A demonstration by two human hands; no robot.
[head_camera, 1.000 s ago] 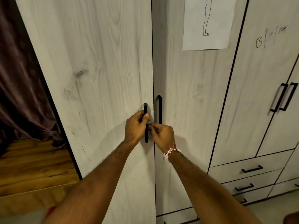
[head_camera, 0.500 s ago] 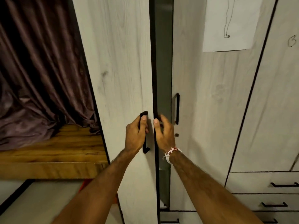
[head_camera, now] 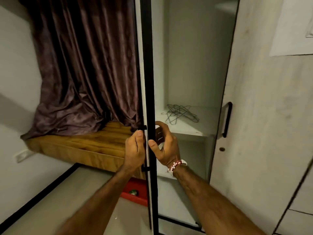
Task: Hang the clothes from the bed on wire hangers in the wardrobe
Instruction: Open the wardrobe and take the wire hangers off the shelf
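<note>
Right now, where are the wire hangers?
In the head view, the wire hangers lie heaped on the wardrobe shelf, right of the open door, just beyond the right hand.

Both forearms are bare all the way to the hands and carry fine hair. Just behind the right hand (head_camera: 166, 146), round the wrist, sits a bracelet (head_camera: 177, 165) of small round beads, white ones mixed with red and pink, wound in more than one row. A thin red thread runs from it toward the back of that hand. The left hand (head_camera: 135, 150) has short, trimmed nails; its thumbnail shows plainly.
</note>
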